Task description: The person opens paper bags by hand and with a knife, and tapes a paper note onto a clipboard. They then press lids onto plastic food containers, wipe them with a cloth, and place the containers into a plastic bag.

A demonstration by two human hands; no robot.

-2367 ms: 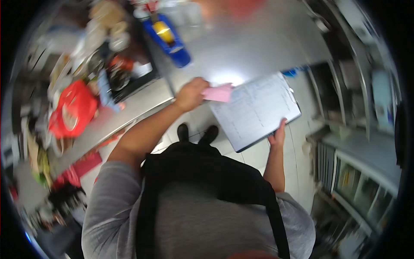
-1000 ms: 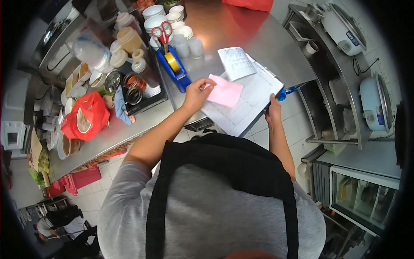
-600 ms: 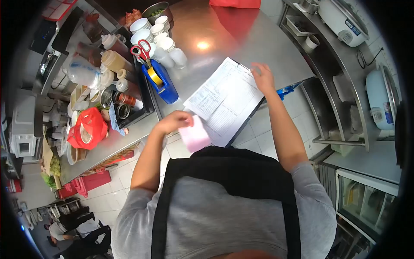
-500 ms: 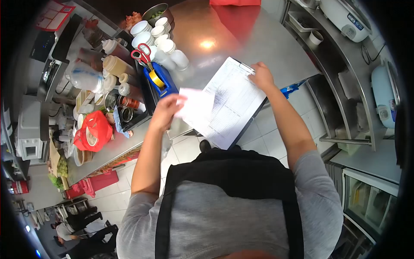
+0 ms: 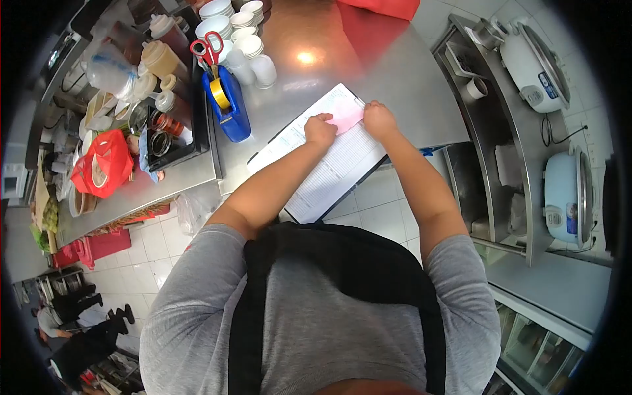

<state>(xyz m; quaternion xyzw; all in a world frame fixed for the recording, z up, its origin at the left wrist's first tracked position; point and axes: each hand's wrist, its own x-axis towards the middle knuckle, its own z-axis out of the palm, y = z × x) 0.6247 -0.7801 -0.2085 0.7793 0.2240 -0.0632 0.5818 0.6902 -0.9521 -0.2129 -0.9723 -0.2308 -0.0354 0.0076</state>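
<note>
In the head view, I have the left hand (image 5: 320,130) nearly closed, thumb and fingers pinching the near end of a pink slip (image 5: 348,116). The slip lies over the white papers (image 5: 327,179) on the clipboard (image 5: 342,197), between my two sets of fingers. My right hand (image 5: 380,121) is curled closed on the clipboard's top edge, at the slip's far end; I can't tell whether it pinches the slip too. Left of the left fingers, a blue tape dispenser (image 5: 232,117) stands on the steel table (image 5: 421,85).
</note>
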